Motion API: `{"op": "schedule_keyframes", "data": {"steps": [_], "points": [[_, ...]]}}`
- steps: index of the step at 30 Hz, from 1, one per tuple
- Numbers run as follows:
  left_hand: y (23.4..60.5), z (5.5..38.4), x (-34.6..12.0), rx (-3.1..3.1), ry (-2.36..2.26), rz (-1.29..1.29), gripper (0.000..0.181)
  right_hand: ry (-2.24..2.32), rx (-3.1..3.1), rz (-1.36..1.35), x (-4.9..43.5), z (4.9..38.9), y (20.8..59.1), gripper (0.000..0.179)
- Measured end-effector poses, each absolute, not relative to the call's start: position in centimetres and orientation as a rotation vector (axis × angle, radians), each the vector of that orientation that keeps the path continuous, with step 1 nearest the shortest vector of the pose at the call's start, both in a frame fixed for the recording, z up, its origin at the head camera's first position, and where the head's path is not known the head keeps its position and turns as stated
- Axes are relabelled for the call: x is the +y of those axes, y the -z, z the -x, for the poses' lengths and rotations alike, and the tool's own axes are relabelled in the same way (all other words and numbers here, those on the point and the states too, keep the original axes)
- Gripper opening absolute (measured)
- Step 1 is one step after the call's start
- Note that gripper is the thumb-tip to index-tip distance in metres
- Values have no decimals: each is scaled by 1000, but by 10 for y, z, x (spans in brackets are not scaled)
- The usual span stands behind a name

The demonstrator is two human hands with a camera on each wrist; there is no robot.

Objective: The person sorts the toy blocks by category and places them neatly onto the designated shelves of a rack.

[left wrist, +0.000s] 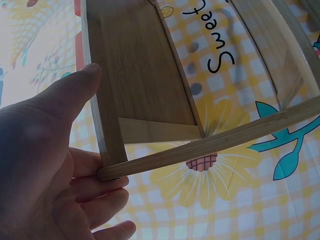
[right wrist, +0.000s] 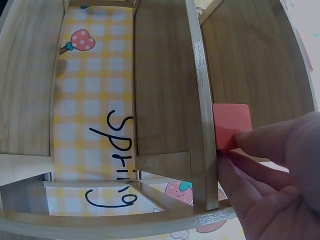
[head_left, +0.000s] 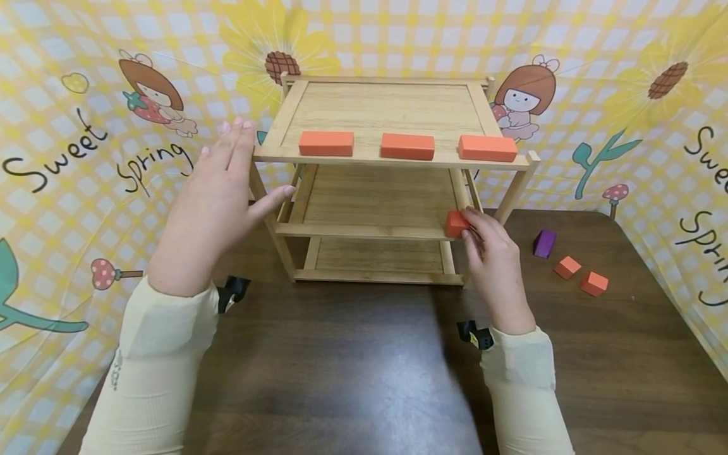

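A three-tier wooden rack [head_left: 392, 114] stands on the table against the patterned cloth. My left hand [head_left: 207, 212] touches its upper left front corner, fingers extended and thumb spread apart; the left wrist view shows the thumb [left wrist: 70, 95] against the shelf edge. My right hand [head_left: 496, 265] pinches an orange block [head_left: 456, 224] between thumb and fingers at the right end of the middle shelf's front rail [head_left: 364, 232]. In the right wrist view the block [right wrist: 232, 120] meets that rail. Orange blocks lie along the top shelf's front: left [head_left: 327, 144], middle [head_left: 407, 146] and right [head_left: 487, 148].
Right of the rack, a purple block [head_left: 545, 244] and two small orange blocks, one farther back [head_left: 567, 267] and one nearer [head_left: 594, 284], lie on the dark table [head_left: 341, 366]. The rack's right front post [head_left: 516, 188] rises beside my right hand.
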State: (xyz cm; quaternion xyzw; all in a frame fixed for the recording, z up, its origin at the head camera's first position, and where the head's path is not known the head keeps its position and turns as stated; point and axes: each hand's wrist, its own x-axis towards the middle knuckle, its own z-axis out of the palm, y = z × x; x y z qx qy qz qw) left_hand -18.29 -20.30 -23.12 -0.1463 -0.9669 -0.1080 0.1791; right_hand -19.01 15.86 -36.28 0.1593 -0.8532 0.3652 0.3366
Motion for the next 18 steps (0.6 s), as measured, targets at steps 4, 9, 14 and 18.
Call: {"op": "schedule_keyframes", "data": {"steps": [4,9,14,18], "points": [[231,183,-204,-2733,302,414,94,-960,-2222,-410,158,191,362,30],[231,183,-204,-2736,296,410,94,-967,-2214,-409,157,191,362,31],[231,183,-203,-2734,291,411,94,-981,-2219,-414,156,189,362,33],[231,183,-203,-2736,295,412,93,-988,-2220,-414,155,188,362,34]]}}
